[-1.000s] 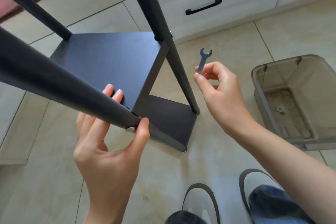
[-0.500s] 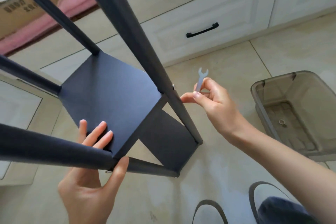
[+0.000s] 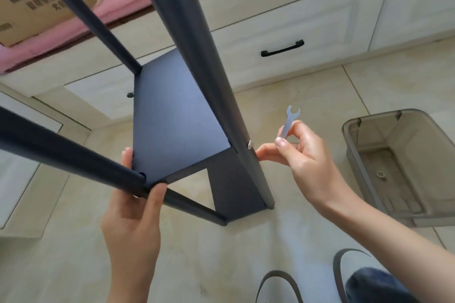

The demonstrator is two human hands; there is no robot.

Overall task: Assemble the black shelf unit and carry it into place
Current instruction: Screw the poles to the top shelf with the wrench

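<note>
The black shelf unit (image 3: 172, 120) stands on the tiled floor, its round posts rising toward the camera. My left hand (image 3: 134, 206) grips the near-left corner of the middle shelf panel where it meets a post, thumb over the front edge. My right hand (image 3: 302, 155) pinches a small flat silver wrench (image 3: 289, 122) between thumb and fingers, jaws pointing up. Its index finger reaches to the near-right post, just beside a silver bolt head (image 3: 250, 144). A lower shelf panel (image 3: 234, 184) shows beneath.
A smoky translucent plastic bin (image 3: 354, 155) sits on the floor at the right, with a small ring inside. White drawers with a black handle (image 3: 282, 48) run along the back. A cardboard box (image 3: 32, 2) rests on a pink surface at upper left. My slippers are at the bottom.
The view has tilted up and the shelf has turned. My left hand shifted its grip on the panel corner. My right hand with the wrench moved down to the bolt on the right post.
</note>
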